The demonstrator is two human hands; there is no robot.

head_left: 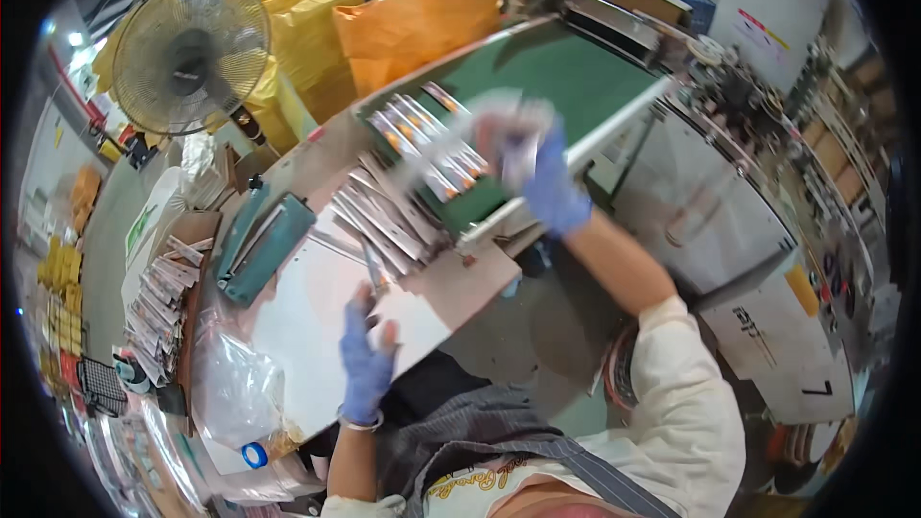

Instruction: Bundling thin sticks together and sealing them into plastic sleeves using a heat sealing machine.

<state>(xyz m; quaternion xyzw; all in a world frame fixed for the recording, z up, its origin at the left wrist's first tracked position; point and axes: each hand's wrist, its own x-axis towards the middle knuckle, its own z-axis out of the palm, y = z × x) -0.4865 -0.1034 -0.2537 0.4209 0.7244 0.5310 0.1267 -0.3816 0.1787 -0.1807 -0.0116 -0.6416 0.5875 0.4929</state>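
Observation:
My left hand (366, 364), in a blue glove with bare fingertips, is over the white tabletop (317, 326), thumb and forefinger apart. Just beyond its fingertips lies a slim flat packet (374, 264) with an orange end, beside a stack of narrow whitish cartons (389, 216). Stretched forward over the green conveyor belt (576, 72), my right hand (532, 158) is gloved in blue too. Motion smears its fingers, and a pale blur near them cannot be made out. Several slim white packets with orange marks (427, 139) lie side by side on the belt, left of that hand.
A teal metal tool (269, 249) and a clear plastic bag (240, 379) lie on the table, with a blue-capped bottle (254, 454) at its near edge. More cartons (158, 312) are piled left. A fan (192, 58) and yellow sacks (312, 34) stand behind; machine cabinets (710, 201) flank the right.

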